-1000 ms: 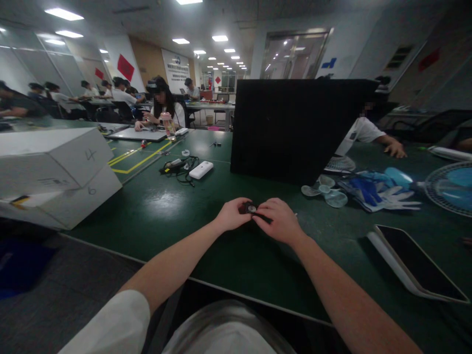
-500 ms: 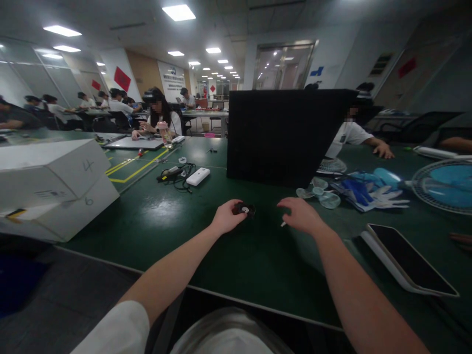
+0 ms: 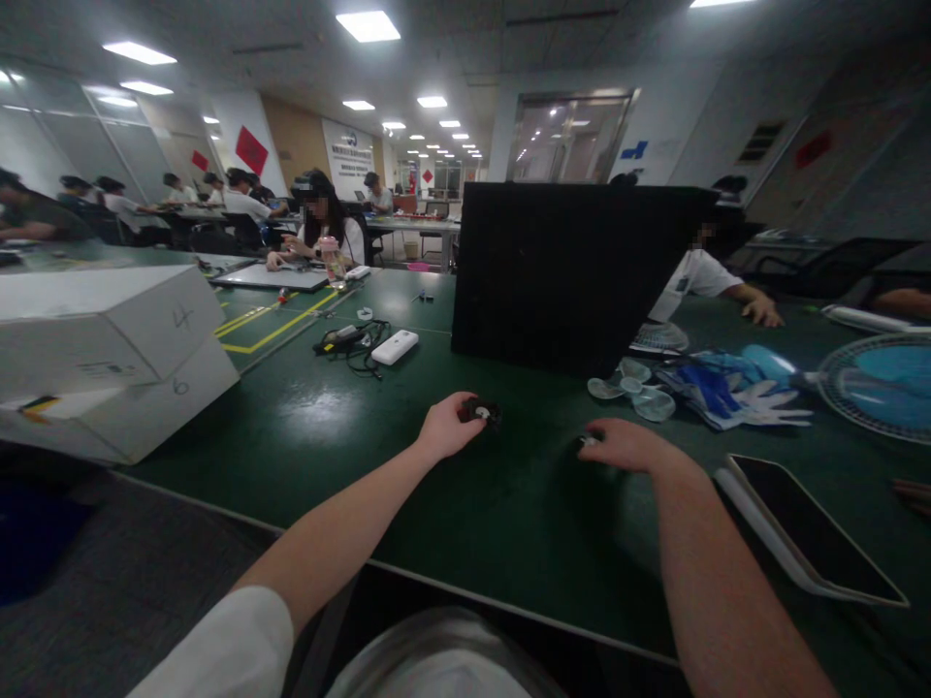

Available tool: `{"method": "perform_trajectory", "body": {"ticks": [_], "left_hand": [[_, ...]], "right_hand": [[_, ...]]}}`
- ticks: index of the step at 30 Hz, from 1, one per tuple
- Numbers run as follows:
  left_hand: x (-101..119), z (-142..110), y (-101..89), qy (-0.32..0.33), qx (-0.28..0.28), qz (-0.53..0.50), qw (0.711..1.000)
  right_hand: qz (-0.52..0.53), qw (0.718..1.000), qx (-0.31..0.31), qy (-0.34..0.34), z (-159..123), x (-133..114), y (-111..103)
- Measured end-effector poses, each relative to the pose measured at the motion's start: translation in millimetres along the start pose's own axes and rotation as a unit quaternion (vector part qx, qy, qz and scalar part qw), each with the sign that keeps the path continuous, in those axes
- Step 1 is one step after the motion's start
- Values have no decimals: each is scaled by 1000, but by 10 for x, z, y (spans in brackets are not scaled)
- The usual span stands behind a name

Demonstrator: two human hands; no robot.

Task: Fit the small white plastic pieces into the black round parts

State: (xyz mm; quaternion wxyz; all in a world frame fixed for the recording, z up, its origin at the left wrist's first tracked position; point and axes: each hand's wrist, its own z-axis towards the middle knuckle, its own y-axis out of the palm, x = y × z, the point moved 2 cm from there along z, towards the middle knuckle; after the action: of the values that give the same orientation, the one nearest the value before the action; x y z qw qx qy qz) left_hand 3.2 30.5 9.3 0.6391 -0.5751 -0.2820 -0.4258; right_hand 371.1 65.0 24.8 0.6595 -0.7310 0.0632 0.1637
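Observation:
My left hand (image 3: 447, 427) is closed on a small black round part (image 3: 492, 415) with a white centre, gripping its left side just over the green tabletop. Its exact kind is too dark to make out. To the right, my right hand (image 3: 624, 446) is low over the table, thumb and fingers pinched together. A tiny light-and-dark piece (image 3: 586, 441) shows at those fingertips; it is too small to name. The two hands are well apart. Beyond the right hand lie clear fan blades (image 3: 631, 388) in one piece.
A large black box (image 3: 553, 276) stands ahead. White boxes (image 3: 175, 359) are stacked at left; a white power bank (image 3: 395, 347) lies by a cable (image 3: 353, 339). Right are gloves (image 3: 734, 393), a fan grille (image 3: 883, 388) and a phone-like device (image 3: 815, 528). Other people sit nearby.
My right hand has moved right and slightly toward me, its fingers closing together around the tiny piece. The left hand keeps its hold on the black part. The view has shifted slightly.

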Motion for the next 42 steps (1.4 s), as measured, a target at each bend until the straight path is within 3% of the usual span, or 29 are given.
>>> {"method": "perform_trajectory", "body": {"ticks": [5,13,19,24,27,30,33,42], "left_hand": [[-20,7,8,7,-8,-15,1000],[71,-61,-25,8,-20,-5,1000],[154,-119,-22,16,-36,13,999],[170,-124,-8,40,-34,55,997],[146,-114,24,48,-33,81,995],[129,-114,56,51,-29,97,994],[133,-127,84,56,-29,102,993],[132,-141,107,60,-53,81,993]], "right_hand": [[-13,997,-43,65,-63,150,-175],[-68,997,-14,14,-19,-304,-9],[115,984,116,-70,-30,-678,89],[202,967,79,-134,-90,-999,185],[197,958,126,-164,-139,-1136,161],[258,940,148,-166,-156,-1200,178],[309,928,134,-159,-161,-1240,245],[218,949,83,-210,-269,-1422,366]]}}
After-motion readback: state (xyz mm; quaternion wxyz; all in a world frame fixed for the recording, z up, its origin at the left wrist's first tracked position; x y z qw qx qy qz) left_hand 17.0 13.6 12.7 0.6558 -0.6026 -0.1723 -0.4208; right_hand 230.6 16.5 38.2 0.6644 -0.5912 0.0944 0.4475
